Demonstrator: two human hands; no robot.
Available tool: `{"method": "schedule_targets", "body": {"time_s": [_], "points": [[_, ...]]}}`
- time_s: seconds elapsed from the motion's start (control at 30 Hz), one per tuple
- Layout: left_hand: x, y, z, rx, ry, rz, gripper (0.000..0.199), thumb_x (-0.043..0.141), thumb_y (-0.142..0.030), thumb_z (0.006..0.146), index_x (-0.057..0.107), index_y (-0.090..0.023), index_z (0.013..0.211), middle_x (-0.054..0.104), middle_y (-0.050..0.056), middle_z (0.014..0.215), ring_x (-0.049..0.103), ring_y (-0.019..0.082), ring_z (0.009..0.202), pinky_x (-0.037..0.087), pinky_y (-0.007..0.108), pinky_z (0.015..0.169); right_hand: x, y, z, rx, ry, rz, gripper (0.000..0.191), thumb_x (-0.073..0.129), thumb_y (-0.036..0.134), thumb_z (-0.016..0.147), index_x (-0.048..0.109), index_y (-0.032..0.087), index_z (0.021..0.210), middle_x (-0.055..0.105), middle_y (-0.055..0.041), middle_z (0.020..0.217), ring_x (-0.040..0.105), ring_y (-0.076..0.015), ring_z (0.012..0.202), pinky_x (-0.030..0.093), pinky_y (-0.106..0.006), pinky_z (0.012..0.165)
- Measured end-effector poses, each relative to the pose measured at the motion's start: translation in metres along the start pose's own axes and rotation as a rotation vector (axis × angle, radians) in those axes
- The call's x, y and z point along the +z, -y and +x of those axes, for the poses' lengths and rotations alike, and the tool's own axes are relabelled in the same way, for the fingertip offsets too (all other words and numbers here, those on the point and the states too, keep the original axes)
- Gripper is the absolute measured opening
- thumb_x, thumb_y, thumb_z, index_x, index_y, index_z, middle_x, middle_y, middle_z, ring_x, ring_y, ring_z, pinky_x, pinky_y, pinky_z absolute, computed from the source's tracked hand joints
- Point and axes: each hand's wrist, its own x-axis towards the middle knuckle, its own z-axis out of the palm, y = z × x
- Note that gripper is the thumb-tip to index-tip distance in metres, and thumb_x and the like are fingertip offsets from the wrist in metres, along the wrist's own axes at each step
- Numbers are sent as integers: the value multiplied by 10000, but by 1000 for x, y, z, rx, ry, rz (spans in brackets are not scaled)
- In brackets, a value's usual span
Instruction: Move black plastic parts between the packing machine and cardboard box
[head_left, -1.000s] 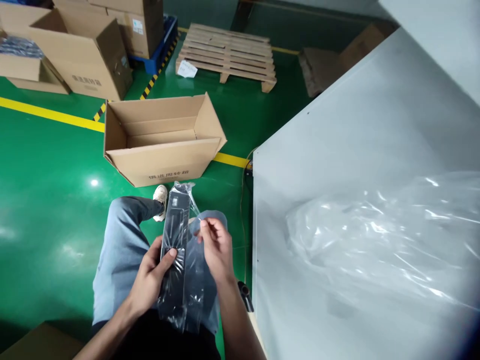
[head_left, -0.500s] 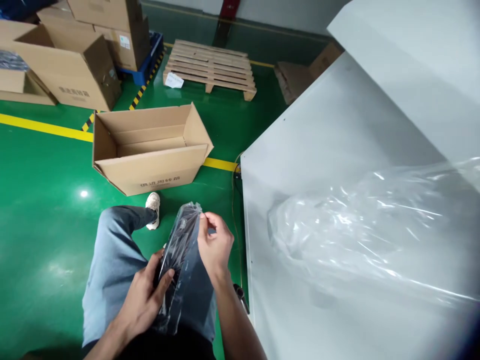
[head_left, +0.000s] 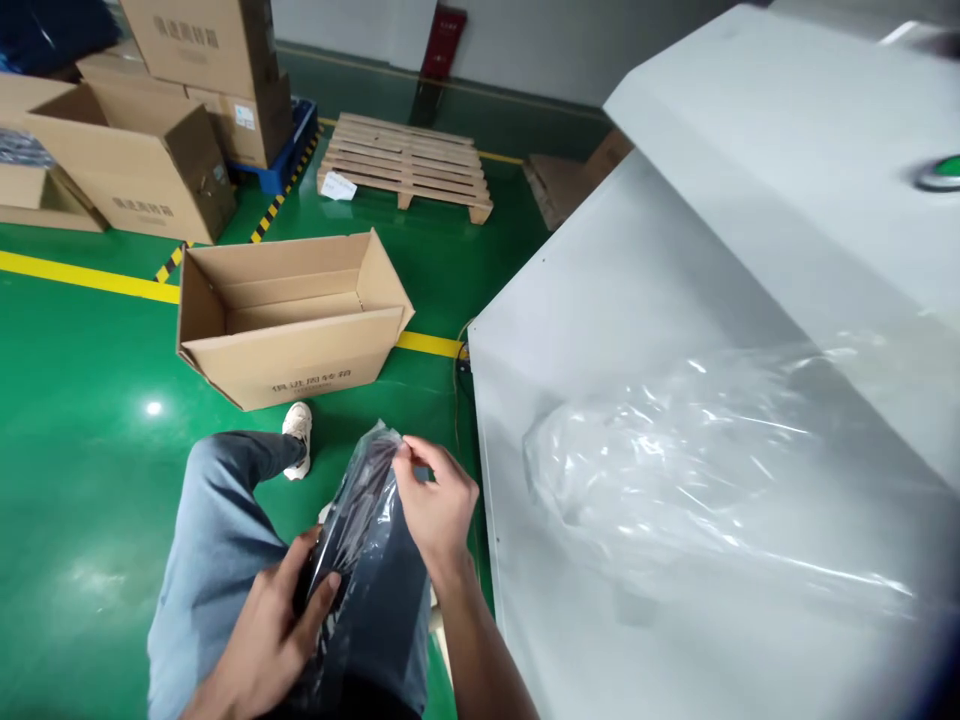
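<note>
A clear plastic bag [head_left: 365, 500] with a long dark item inside lies over my lap, tilted away from me. What the dark item is, I cannot make out through the shiny film. My left hand [head_left: 274, 620] wraps round the bag's lower left side, thumb on top and fingers partly hidden behind it. At the bag's far right corner, my right hand [head_left: 437, 495] pinches the film edge between thumb and forefinger. Beyond my shoe stands an open cardboard box [head_left: 315, 352], and its visible inside holds nothing.
On my right is a large pale grey surface [head_left: 555, 640] with loose clear plastic sheeting [head_left: 660, 470] spread on it. A green button [head_left: 946, 172] sits on the panel above. Further off are a wooden pallet [head_left: 405, 165] and stacked cartons [head_left: 210, 45] on a blue pallet [head_left: 289, 160].
My view has shifted slightly, so the surroundings sit lower and a little further left. The film at the bag's right side is drawn out wider by my right hand. Both hands keep their hold.
</note>
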Motion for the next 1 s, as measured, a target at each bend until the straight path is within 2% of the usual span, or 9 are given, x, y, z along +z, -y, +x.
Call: {"method": "schedule_targets", "body": {"time_s": [0.07,0.17,0.27,0.37,0.53,0.63,0.73,0.87,1.0], "points": [[2,2,-1,34,10,15,506,718,-526,941,683,-287,1385,799,88,1203,769,313,1056,576,347,936,-3,-1,2,62,-44,5,165,653,268,896,816,241,908,825,-69,866,753,-216,732,641,-365,763],[5,1,-4,22,19,-45,510,760,-542,900,722,-307,1352,784,79,1257,751,318,1114,575,356,977,-3,-5,3,320,-58,180,156,702,320,849,816,217,877,801,-55,770,738,-216,684,632,-355,701],[4,-4,-6,-93,4,-306,586,806,-585,841,751,-257,1323,762,89,1308,707,344,1196,563,398,1035,1,-6,6,594,-75,481,209,768,392,797,786,187,834,739,-23,675,684,-178,602,603,-312,606],[0,-6,-2,-243,-4,-591,625,859,-619,754,799,-204,1218,775,102,1258,699,366,1198,558,444,1056,4,-3,10,705,-58,740,281,843,445,761,754,186,823,720,-17,710,655,-147,600,609,-301,607],[-6,1,12,-369,-45,-751,652,961,-590,574,842,-207,1088,805,101,1103,750,347,1007,598,421,899,-2,5,12,699,6,877,389,814,556,808,739,207,963,725,-20,805,681,-154,653,644,-329,660],[-9,2,21,-267,-29,-716,619,955,-560,624,837,-227,1132,799,87,1154,736,325,1049,579,378,917,-4,13,5,668,168,774,575,768,674,827,719,213,1166,752,-50,911,721,-184,704,652,-344,652],[-12,1,28,-159,87,-626,603,911,-573,713,821,-211,1187,781,103,1228,699,352,1162,535,412,1037,-2,25,-6,640,335,653,514,773,665,836,718,213,1075,690,-8,796,635,-143,567,589,-290,525],[-6,-4,34,-47,150,-558,737,843,-635,800,700,-225,1395,701,117,1397,606,361,1346,440,453,1181,0,43,-13,593,310,596,431,671,654,930,682,235,1032,487,79,594,472,-110,428,482,-253,418],[13,-17,38,89,90,-511,809,832,-638,824,571,-250,1484,704,108,1345,626,317,1294,472,425,1141,-5,53,-11,514,355,538,441,640,640,959,676,238,1138,519,73,585,487,-118,421,468,-252,415]]}}
